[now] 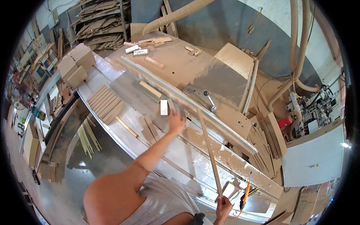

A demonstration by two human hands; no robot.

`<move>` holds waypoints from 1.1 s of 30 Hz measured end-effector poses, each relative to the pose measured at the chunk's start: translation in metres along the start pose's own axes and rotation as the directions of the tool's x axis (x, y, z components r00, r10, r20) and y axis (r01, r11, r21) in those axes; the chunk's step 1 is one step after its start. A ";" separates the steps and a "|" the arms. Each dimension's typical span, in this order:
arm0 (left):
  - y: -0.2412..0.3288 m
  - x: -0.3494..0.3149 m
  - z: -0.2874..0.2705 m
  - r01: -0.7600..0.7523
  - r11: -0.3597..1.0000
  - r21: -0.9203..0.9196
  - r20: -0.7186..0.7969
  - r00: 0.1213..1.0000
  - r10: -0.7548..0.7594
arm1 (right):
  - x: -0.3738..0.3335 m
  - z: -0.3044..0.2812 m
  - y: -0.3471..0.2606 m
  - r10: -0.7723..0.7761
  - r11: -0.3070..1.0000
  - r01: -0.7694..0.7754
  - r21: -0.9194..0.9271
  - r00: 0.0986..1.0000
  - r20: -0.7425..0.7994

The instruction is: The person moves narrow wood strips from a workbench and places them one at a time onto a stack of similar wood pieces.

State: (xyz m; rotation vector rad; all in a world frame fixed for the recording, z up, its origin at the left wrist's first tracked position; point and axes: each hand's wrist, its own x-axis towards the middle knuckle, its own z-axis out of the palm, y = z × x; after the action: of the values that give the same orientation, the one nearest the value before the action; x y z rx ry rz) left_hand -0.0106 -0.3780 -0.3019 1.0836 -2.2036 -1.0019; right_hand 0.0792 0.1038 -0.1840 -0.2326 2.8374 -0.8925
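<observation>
Gripping the near end of a long, thin brown wooden strip (210, 155), the right hand (224, 208) has its fingers closed around the wood, which slants away across the silver metal worktable (132, 108) toward the long straight metal fence (168, 91). Beyond the outstretched left hand (177, 122), a short brown wooden piece (171, 104) lies at the fingers; whether they are clamped on it, I cannot tell. A white rectangular block (164, 107) sits just left of that piece, and an orange-handled tool (246, 193) stands near the right hand.
</observation>
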 end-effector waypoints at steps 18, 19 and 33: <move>-0.032 0.046 0.029 0.269 0.671 -0.691 0.124 0.958 -0.257 | 0.032 -0.029 0.002 -0.061 0.989 0.067 -0.134 0.997 0.054; -0.019 0.043 0.016 0.328 0.675 -0.661 0.179 0.943 -0.282 | 0.030 -0.032 0.000 -0.040 0.989 0.046 -0.140 0.998 0.042; -0.064 -0.036 -0.120 0.338 0.556 -0.760 0.232 0.939 -0.253 | 0.113 -0.039 -0.032 -0.206 0.930 0.228 -0.289 0.973 0.104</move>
State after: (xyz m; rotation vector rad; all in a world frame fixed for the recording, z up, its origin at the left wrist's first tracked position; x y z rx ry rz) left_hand 0.1211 -0.4227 -0.2816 0.9617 -1.3181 -1.9698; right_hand -0.0352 0.0771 -0.1457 -0.6141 2.9072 -0.4685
